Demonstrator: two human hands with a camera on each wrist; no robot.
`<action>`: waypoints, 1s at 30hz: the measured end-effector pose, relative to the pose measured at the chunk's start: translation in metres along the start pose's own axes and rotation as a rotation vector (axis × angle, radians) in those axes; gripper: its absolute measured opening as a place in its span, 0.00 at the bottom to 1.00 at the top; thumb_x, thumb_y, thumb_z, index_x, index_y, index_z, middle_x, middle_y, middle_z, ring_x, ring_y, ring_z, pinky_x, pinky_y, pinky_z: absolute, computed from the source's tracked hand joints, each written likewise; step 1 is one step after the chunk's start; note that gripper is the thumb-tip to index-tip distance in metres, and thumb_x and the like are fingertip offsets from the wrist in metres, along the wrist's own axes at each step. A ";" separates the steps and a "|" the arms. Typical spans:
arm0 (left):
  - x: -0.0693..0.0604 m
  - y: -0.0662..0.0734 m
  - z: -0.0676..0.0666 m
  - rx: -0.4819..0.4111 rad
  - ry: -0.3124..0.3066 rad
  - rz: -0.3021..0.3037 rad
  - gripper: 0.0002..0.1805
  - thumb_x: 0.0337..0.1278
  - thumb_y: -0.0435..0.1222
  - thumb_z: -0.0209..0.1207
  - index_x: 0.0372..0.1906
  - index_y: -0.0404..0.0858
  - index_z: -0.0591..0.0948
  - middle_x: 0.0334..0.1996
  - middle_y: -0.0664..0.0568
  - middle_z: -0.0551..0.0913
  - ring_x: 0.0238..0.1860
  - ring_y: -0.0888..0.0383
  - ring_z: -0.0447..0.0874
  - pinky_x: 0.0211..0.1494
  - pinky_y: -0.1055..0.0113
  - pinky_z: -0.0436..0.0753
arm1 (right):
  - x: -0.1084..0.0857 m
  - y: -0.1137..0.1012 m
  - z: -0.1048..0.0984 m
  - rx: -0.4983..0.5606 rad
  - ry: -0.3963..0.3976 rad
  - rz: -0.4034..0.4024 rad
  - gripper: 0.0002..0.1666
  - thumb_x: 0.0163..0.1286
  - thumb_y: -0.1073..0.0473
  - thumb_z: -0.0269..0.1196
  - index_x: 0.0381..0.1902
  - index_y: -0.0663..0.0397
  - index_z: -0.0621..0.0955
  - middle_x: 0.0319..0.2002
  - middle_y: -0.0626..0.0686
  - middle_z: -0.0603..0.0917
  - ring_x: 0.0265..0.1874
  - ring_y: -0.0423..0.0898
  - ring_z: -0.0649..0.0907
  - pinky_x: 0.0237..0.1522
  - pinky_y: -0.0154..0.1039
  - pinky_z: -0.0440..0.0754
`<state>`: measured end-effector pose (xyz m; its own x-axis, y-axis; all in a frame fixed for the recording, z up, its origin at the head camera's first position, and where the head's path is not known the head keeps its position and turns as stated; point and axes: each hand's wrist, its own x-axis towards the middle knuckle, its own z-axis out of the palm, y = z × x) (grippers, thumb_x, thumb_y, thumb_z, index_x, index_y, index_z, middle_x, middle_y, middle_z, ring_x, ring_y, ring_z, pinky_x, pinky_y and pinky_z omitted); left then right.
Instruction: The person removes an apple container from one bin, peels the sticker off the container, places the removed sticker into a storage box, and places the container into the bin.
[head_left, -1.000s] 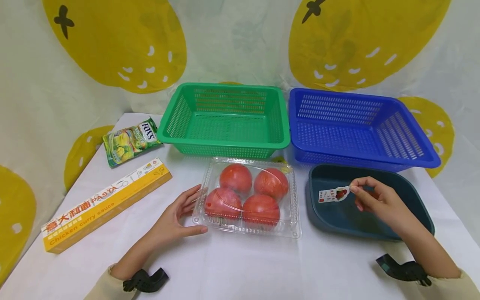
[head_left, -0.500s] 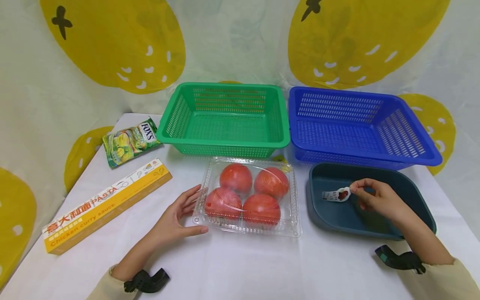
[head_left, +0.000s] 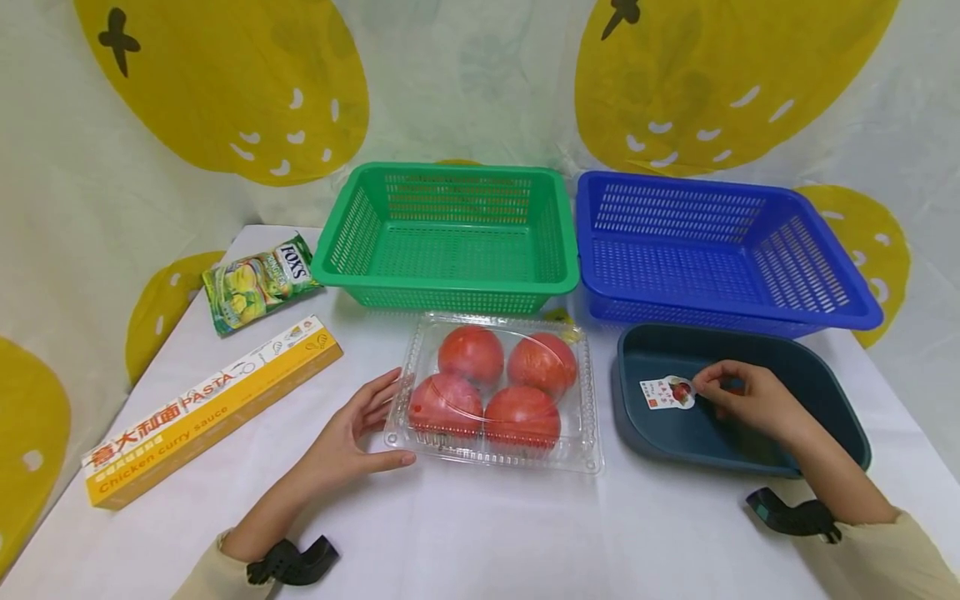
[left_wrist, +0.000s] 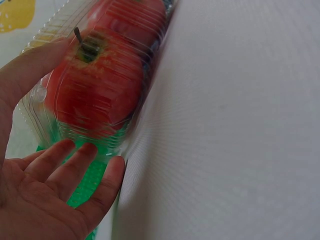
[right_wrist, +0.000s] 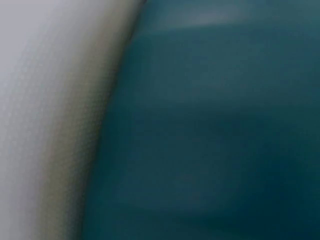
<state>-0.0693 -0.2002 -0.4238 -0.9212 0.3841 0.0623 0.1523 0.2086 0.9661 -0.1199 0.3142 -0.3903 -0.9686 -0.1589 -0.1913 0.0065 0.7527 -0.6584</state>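
Note:
In the head view, a transparent plastic clamshell box (head_left: 588, 404) holds several red apples (head_left: 522, 415). My left hand (head_left: 348, 429) lies at its left side, thumb and fingers spread. In the left wrist view, the thumb and fingertips of this left hand (left_wrist: 55, 185) are at the box wall; an apple (left_wrist: 102, 82) with its stem shows through the plastic. Over the dark teal basin (head_left: 731, 340), my right hand (head_left: 753, 404) pinches a small white label (head_left: 663, 394) with a red fruit picture. Only the basin (right_wrist: 200, 130) and a blurred pale strip appear in the right wrist view.
A green basket (head_left: 450, 293) and a blue basket (head_left: 697, 312) stand along the back. On the left lie a candy bag (head_left: 258, 283) and a long yellow-and-white pasta box (head_left: 217, 408). White cloth covers the table (head_left: 502, 533).
My right hand has shifted slightly left and turned the label, which faced away half a second ago and shows its printed face now. The left hand has stayed beside the box.

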 end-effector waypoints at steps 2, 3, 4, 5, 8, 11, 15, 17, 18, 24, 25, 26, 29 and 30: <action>0.000 0.000 0.000 -0.001 -0.001 0.004 0.52 0.45 0.32 0.74 0.75 0.43 0.58 0.72 0.46 0.66 0.65 0.61 0.72 0.64 0.76 0.70 | 0.001 0.000 0.001 0.004 -0.001 -0.016 0.18 0.74 0.61 0.57 0.50 0.74 0.76 0.34 0.56 0.78 0.24 0.39 0.79 0.24 0.34 0.79; 0.000 0.000 0.000 -0.003 0.000 0.005 0.52 0.45 0.32 0.74 0.75 0.42 0.58 0.72 0.46 0.66 0.65 0.64 0.72 0.64 0.76 0.70 | 0.001 0.001 0.002 0.007 -0.002 -0.021 0.18 0.74 0.62 0.57 0.52 0.74 0.75 0.35 0.57 0.79 0.24 0.39 0.80 0.24 0.34 0.79; 0.000 0.000 0.000 -0.004 0.000 0.006 0.52 0.45 0.32 0.74 0.75 0.42 0.58 0.72 0.46 0.66 0.65 0.66 0.72 0.63 0.76 0.70 | 0.001 0.001 0.002 0.011 0.000 -0.025 0.19 0.73 0.62 0.58 0.53 0.74 0.75 0.36 0.57 0.79 0.24 0.39 0.80 0.23 0.34 0.78; 0.000 0.000 0.000 -0.005 0.000 0.008 0.52 0.45 0.32 0.74 0.75 0.42 0.58 0.72 0.46 0.66 0.64 0.67 0.71 0.64 0.76 0.69 | 0.000 0.001 0.002 0.014 0.006 -0.029 0.19 0.73 0.62 0.58 0.54 0.74 0.74 0.37 0.58 0.79 0.25 0.39 0.81 0.23 0.34 0.78; 0.000 0.000 0.000 -0.011 -0.001 0.009 0.51 0.45 0.32 0.74 0.75 0.42 0.58 0.72 0.46 0.66 0.64 0.69 0.71 0.64 0.77 0.70 | -0.002 -0.001 0.003 0.015 0.041 -0.035 0.20 0.73 0.62 0.58 0.55 0.73 0.74 0.37 0.58 0.79 0.25 0.39 0.81 0.22 0.35 0.77; 0.000 0.000 0.000 -0.014 -0.003 0.014 0.51 0.45 0.32 0.74 0.75 0.42 0.58 0.72 0.45 0.66 0.64 0.70 0.71 0.64 0.76 0.70 | -0.004 -0.004 0.002 0.011 0.087 -0.032 0.20 0.73 0.59 0.58 0.54 0.71 0.75 0.35 0.56 0.77 0.24 0.39 0.81 0.23 0.35 0.78; 0.001 0.001 0.000 -0.013 -0.004 0.019 0.51 0.45 0.32 0.74 0.75 0.42 0.58 0.71 0.45 0.66 0.64 0.69 0.72 0.63 0.76 0.70 | -0.007 -0.011 0.001 0.014 0.124 -0.024 0.21 0.75 0.55 0.56 0.55 0.68 0.76 0.36 0.58 0.78 0.24 0.41 0.80 0.23 0.35 0.77; 0.001 0.001 0.000 -0.008 -0.003 0.015 0.51 0.45 0.32 0.74 0.75 0.42 0.58 0.71 0.45 0.66 0.64 0.65 0.72 0.63 0.75 0.71 | -0.009 -0.014 0.001 0.021 0.142 -0.027 0.21 0.75 0.54 0.56 0.55 0.66 0.77 0.38 0.59 0.80 0.25 0.42 0.81 0.24 0.35 0.77; 0.001 0.001 0.000 -0.006 -0.002 0.010 0.51 0.45 0.32 0.74 0.75 0.42 0.58 0.71 0.45 0.66 0.65 0.62 0.72 0.63 0.75 0.71 | -0.010 -0.016 0.002 0.030 0.150 -0.032 0.21 0.75 0.54 0.56 0.55 0.66 0.77 0.39 0.59 0.81 0.25 0.42 0.82 0.24 0.35 0.78; -0.001 0.001 0.000 0.015 0.014 -0.032 0.51 0.45 0.34 0.74 0.75 0.45 0.59 0.70 0.45 0.66 0.65 0.44 0.70 0.61 0.74 0.73 | -0.019 -0.035 0.009 0.099 0.186 -0.118 0.17 0.73 0.56 0.59 0.51 0.64 0.78 0.35 0.49 0.84 0.26 0.42 0.84 0.26 0.36 0.82; -0.001 0.001 0.000 0.018 0.015 -0.034 0.51 0.45 0.34 0.74 0.75 0.45 0.59 0.70 0.45 0.66 0.65 0.43 0.70 0.61 0.73 0.74 | -0.020 -0.039 0.011 0.113 0.184 -0.137 0.16 0.73 0.58 0.59 0.51 0.64 0.78 0.34 0.47 0.85 0.26 0.42 0.84 0.27 0.35 0.83; -0.001 0.001 0.000 0.020 0.015 -0.035 0.51 0.45 0.34 0.74 0.75 0.45 0.59 0.70 0.45 0.66 0.65 0.42 0.69 0.61 0.73 0.74 | -0.021 -0.042 0.012 0.129 0.176 -0.156 0.15 0.73 0.59 0.59 0.51 0.64 0.78 0.32 0.46 0.85 0.26 0.42 0.83 0.26 0.35 0.82; 0.000 0.001 0.000 0.030 0.014 -0.018 0.51 0.45 0.34 0.74 0.74 0.44 0.59 0.71 0.46 0.64 0.66 0.41 0.67 0.60 0.72 0.75 | -0.025 -0.054 0.017 0.197 0.125 -0.213 0.11 0.72 0.63 0.59 0.49 0.62 0.79 0.29 0.46 0.85 0.25 0.43 0.82 0.24 0.35 0.82; 0.000 0.001 0.000 0.036 0.014 -0.007 0.51 0.44 0.34 0.74 0.74 0.44 0.59 0.71 0.46 0.64 0.67 0.42 0.66 0.60 0.71 0.76 | -0.027 -0.057 0.019 0.230 0.099 -0.234 0.10 0.72 0.64 0.59 0.49 0.61 0.80 0.29 0.47 0.85 0.24 0.43 0.82 0.24 0.35 0.82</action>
<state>-0.0693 -0.2000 -0.4232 -0.9273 0.3696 0.0591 0.1581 0.2436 0.9569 -0.0896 0.2636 -0.3612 -0.9698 -0.2391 0.0485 -0.1737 0.5371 -0.8254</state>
